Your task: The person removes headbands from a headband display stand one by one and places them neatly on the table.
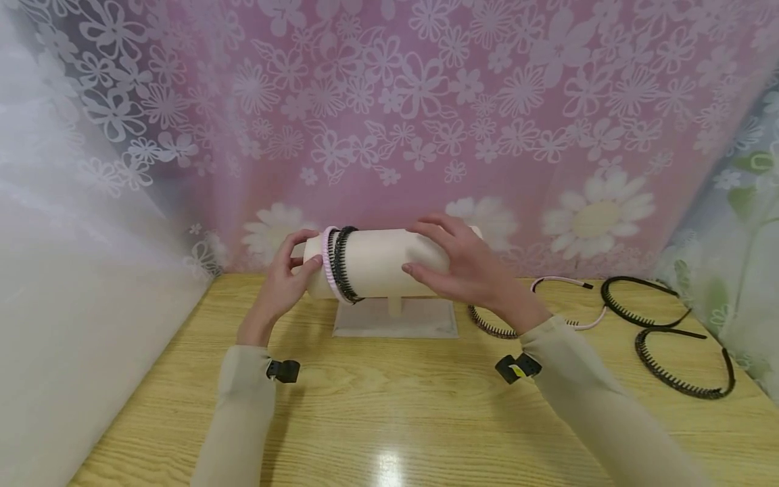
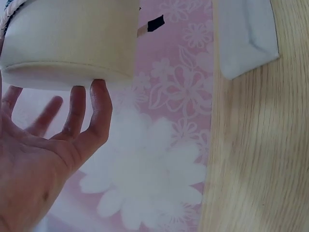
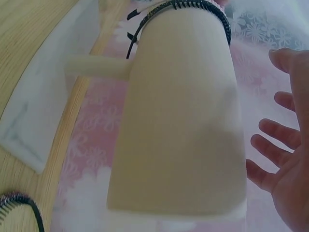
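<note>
A cream headband display stand [image 1: 389, 260], a padded roll on a post, stands on a pale marble-patterned base [image 1: 365, 326]. Around its left part sit a pink headband [image 1: 329, 267] and, beside it, dark toothed headbands [image 1: 342, 260]; how many overlap is unclear. My left hand [image 1: 282, 281] grips the roll's left end, thumb in front near the pink headband. In the left wrist view, fingertips of that hand [image 2: 53, 145] meet the roll's end face, while the thumb is hidden. By the right end hovers my right hand [image 1: 459, 264], fingers spread, and the right wrist view shows it holding nothing.
On the wooden table [image 1: 389, 392] at the right lie several headbands: a pink one [image 1: 593, 327], a black one [image 1: 623, 313], a dark toothed one [image 1: 675, 382], and another toothed one [image 1: 496, 331] partly behind my right arm. A flowered pink curtain [image 1: 389, 81] hangs behind the stand.
</note>
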Available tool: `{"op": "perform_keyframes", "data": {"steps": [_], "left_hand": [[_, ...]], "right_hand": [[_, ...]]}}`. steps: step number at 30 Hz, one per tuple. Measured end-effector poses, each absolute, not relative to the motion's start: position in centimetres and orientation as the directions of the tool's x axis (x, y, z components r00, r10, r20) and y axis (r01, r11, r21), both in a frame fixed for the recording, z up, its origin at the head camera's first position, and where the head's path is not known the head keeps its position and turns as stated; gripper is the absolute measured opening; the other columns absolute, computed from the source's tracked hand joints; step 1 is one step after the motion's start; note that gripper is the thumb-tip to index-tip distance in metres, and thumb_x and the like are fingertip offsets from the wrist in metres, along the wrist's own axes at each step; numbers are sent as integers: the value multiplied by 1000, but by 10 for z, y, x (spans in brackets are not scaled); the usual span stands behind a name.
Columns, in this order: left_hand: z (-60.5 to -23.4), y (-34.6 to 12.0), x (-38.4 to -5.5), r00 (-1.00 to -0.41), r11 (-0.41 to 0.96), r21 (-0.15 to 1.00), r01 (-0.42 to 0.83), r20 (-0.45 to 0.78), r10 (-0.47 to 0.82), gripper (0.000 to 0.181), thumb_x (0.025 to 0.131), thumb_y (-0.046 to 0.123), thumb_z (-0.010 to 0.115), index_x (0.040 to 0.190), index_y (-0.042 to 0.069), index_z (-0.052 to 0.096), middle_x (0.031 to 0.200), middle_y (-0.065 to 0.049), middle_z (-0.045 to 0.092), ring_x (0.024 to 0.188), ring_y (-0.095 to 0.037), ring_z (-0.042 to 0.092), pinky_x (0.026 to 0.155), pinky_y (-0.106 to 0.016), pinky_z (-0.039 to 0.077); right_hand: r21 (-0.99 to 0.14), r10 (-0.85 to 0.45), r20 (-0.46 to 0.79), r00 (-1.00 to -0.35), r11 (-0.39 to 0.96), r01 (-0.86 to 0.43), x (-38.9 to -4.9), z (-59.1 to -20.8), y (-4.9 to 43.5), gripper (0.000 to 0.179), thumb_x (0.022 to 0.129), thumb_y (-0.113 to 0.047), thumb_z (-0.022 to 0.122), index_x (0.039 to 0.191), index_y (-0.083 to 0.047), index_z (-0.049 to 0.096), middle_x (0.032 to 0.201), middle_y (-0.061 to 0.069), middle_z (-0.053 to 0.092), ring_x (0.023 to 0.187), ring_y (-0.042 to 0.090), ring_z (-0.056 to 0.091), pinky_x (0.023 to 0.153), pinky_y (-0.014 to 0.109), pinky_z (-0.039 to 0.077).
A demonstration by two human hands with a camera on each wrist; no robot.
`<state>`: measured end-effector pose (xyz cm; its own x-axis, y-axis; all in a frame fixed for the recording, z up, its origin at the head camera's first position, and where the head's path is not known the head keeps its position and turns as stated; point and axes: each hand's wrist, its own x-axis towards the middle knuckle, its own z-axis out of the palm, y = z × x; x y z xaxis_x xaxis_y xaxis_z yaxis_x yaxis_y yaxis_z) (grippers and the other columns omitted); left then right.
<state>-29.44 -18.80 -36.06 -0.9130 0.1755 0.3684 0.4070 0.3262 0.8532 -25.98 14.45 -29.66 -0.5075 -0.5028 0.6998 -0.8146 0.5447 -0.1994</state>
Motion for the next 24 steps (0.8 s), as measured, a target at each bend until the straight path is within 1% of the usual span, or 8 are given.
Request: {"op": "perform_keyframes", "data": {"steps": [2, 7, 10, 13, 17, 21, 24], "left_hand": [[-360, -189, -295, -911, 329, 851, 410, 365, 190, 47, 103, 27, 60, 148, 26, 44, 148, -11, 46, 120, -42, 60, 68, -36, 56], [-360, -191, -297, -908, 339, 844, 416, 368, 200, 47, 103, 28, 61, 147, 26, 45, 152, -6, 45, 123, -41, 58, 68, -36, 56], [-361, -191, -298, -904, 330, 843, 424, 375, 204, 47, 103, 27, 61, 147, 25, 45, 154, -6, 44, 122, -41, 58, 69, -35, 56], [-361, -191, -298, -903, 316, 848, 426, 376, 208, 48, 103, 26, 61, 148, 24, 44, 155, -7, 43, 121, -41, 57, 69, -34, 57], [-361, -190, -298, -907, 313, 854, 417, 369, 203, 48, 103, 26, 61, 147, 24, 44, 156, -6, 43, 121, -40, 57, 70, -34, 56], [-361, -191, -298, -910, 315, 856, 411, 364, 200, 47, 103, 27, 61, 147, 25, 44, 156, -5, 43, 121, -40, 57, 70, -34, 56], [-361, -191, -298, -908, 306, 856, 416, 369, 200, 47, 103, 26, 61, 147, 24, 45, 155, -6, 43, 120, -40, 57, 70, -32, 56]], "right_hand": [[-201, -519, 689, -506, 535, -821, -263, -296, 136, 57, 87, -31, 81, 136, -9, 63, 138, 15, 58, 125, 32, 58, 99, 50, 53], [-172, -553, 671, -494, 532, -829, -273, -295, 118, 60, 88, -38, 79, 137, -7, 61, 138, 17, 58, 127, 33, 58, 104, 50, 50], [-167, -572, 637, -516, 551, -818, -278, -294, 110, 63, 89, -42, 77, 139, -8, 60, 140, 17, 58, 129, 33, 56, 108, 49, 47], [-182, -585, 593, -553, 572, -800, -280, -292, 101, 63, 91, -46, 75, 141, -12, 59, 142, 15, 57, 132, 31, 54, 110, 49, 45], [-202, -596, 550, -585, 585, -786, -283, -291, 91, 64, 92, -50, 72, 144, -16, 57, 146, 13, 55, 136, 29, 51, 112, 49, 43], [-205, -605, 523, -600, 595, -777, -288, -291, 82, 66, 92, -50, 71, 146, -15, 55, 148, 13, 53, 137, 29, 51, 114, 47, 43], [-195, -609, 514, -604, 603, -774, -290, -292, 76, 68, 92, -50, 72, 146, -13, 55, 147, 12, 54, 136, 29, 52, 113, 46, 43]]}}
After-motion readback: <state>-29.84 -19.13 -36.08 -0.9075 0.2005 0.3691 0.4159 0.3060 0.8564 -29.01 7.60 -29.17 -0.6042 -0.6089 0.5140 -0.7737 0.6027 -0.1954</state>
